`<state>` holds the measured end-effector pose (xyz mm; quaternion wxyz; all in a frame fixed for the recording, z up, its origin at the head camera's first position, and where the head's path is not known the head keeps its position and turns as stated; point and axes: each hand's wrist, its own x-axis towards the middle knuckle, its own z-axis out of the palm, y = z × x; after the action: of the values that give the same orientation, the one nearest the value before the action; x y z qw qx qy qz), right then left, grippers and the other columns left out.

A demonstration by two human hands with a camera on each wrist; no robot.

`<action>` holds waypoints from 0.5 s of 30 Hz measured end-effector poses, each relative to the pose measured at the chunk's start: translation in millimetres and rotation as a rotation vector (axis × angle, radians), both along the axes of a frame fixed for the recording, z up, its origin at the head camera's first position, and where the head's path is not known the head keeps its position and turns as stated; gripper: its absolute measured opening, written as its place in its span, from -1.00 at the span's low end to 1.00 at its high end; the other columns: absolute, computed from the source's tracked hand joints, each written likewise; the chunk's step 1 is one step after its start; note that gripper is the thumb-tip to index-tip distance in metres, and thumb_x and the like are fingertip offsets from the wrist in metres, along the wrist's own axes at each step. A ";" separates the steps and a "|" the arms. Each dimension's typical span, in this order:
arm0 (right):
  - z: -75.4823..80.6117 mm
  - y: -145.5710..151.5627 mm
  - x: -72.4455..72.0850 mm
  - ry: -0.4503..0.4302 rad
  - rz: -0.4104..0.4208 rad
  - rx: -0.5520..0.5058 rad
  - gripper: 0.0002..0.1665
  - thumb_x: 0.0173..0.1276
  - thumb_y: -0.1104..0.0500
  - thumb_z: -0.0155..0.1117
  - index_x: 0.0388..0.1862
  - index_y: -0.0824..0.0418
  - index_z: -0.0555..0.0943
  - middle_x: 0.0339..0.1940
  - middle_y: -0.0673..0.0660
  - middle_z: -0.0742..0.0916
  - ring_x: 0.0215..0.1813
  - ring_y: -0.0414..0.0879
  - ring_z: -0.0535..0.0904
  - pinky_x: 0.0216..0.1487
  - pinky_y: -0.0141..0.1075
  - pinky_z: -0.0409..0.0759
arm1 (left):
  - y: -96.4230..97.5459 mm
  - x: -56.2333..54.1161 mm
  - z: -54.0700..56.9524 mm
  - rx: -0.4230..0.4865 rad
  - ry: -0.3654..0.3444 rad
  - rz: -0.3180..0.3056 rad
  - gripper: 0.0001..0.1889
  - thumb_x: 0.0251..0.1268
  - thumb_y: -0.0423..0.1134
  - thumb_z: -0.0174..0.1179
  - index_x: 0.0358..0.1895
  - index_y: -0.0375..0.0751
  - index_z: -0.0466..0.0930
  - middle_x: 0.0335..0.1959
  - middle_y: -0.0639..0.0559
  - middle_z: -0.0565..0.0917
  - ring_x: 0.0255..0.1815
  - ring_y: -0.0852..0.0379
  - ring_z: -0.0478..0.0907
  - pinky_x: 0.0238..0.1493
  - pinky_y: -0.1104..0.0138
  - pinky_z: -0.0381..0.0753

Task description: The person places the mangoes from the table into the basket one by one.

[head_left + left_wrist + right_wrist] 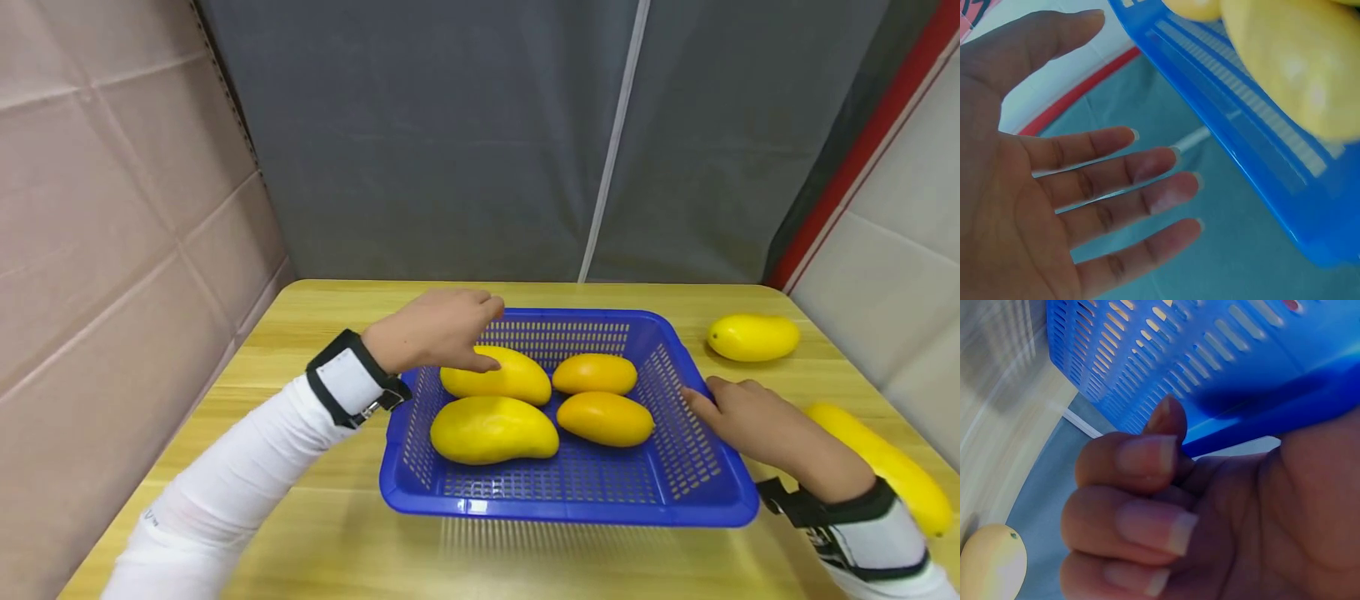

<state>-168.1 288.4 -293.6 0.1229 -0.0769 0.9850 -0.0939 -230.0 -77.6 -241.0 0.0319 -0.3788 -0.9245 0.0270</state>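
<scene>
A blue plastic basket (555, 510) with slotted walls stands raised or tilted over the table. Inside it lie two larger yellow mangoes, one behind (521, 382) and one in front (495, 431), beside two smaller orange-yellow ones, one behind (595, 373) and one in front (604, 419). My left hand (435, 329) hovers over the basket's left rim, thumb in front of the rear yellow mango; in the left wrist view its fingers are spread and hold nothing. My right hand (772, 429) grips the right rim, thumb on the inner side and curled fingers (1141, 528) outside.
A wooden table (330, 517) lies under everything. One yellow mango (753, 337) rests at its back right corner. Another long yellow one (911, 483) lies near the right edge, partly behind my right forearm. A grey curtain (435, 167) hangs behind, with pale walls at either side.
</scene>
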 end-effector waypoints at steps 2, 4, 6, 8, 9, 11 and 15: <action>-0.5 0.7 1.1 0.006 -0.001 -0.001 -0.21 0.53 -0.18 -0.21 0.05 0.62 0.39 -0.55 0.07 0.53 -0.47 -0.09 0.50 -0.41 -0.18 0.52 | -11.2 -0.3 -4.7 0.020 0.009 0.021 -0.31 0.05 0.19 0.33 0.14 -0.22 0.46 0.01 -0.04 0.58 -0.15 0.07 0.55 -0.12 0.19 0.57; -0.8 0.9 1.9 0.016 0.000 0.000 -0.21 0.53 -0.18 -0.20 0.04 0.61 0.40 -0.55 0.07 0.53 -0.47 -0.09 0.50 -0.41 -0.18 0.52 | -22.6 -0.5 -8.3 0.042 0.010 0.048 -0.32 0.05 0.20 0.33 0.11 -0.22 0.47 -0.03 -0.04 0.58 -0.21 0.06 0.54 -0.16 0.17 0.58; -0.9 0.8 2.2 0.030 0.005 0.002 -0.21 0.53 -0.19 -0.20 0.03 0.61 0.40 -0.55 0.07 0.53 -0.47 -0.08 0.50 -0.41 -0.18 0.52 | -34.6 -1.3 -11.9 0.092 -0.008 0.073 -0.35 0.04 0.19 0.33 0.08 -0.22 0.49 -0.09 -0.04 0.59 -0.27 0.06 0.53 -0.22 0.18 0.58; -1.0 0.0 2.2 0.039 0.011 -0.001 -0.21 0.52 -0.19 -0.20 0.02 0.60 0.41 -0.55 0.07 0.53 -0.47 -0.08 0.49 -0.42 -0.19 0.52 | -47.2 -2.8 -15.8 0.157 -0.033 0.097 -0.38 0.04 0.17 0.33 0.03 -0.23 0.50 -0.19 -0.04 0.59 -0.33 0.07 0.50 -0.28 0.21 0.55; -1.1 -0.5 2.0 0.041 0.013 -0.004 -0.21 0.52 -0.19 -0.19 0.02 0.60 0.41 -0.55 0.07 0.53 -0.47 -0.09 0.49 -0.42 -0.19 0.52 | -53.3 -3.7 -18.1 0.194 -0.048 0.108 -0.41 0.04 0.16 0.34 0.00 -0.22 0.51 -0.25 -0.04 0.58 -0.37 0.08 0.47 -0.32 0.23 0.52; -1.3 -1.5 1.6 0.046 0.019 -0.006 -0.22 0.53 -0.18 -0.19 0.03 0.60 0.41 -0.55 0.07 0.54 -0.47 -0.09 0.50 -0.41 -0.18 0.54 | -65.1 -5.8 -24.2 0.274 -0.079 0.120 -0.46 0.04 0.13 0.36 -0.08 -0.23 0.51 -0.36 -0.03 0.55 -0.43 0.09 0.43 -0.39 0.26 0.47; -1.5 -1.7 1.8 0.053 0.019 -0.003 -0.24 0.53 -0.16 -0.18 0.03 0.61 0.40 -0.54 0.07 0.54 -0.46 -0.08 0.50 -0.38 -0.15 0.54 | -82.8 -7.8 -39.2 0.413 -0.122 0.125 -0.56 0.05 0.07 0.39 -0.23 -0.19 0.49 -0.50 0.02 0.48 -0.51 0.12 0.38 -0.48 0.29 0.42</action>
<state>-166.3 286.7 -295.1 0.0976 -0.0887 0.9870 -0.0923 -237.7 -160.4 -280.2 0.0511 -0.3071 -0.9324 -0.1839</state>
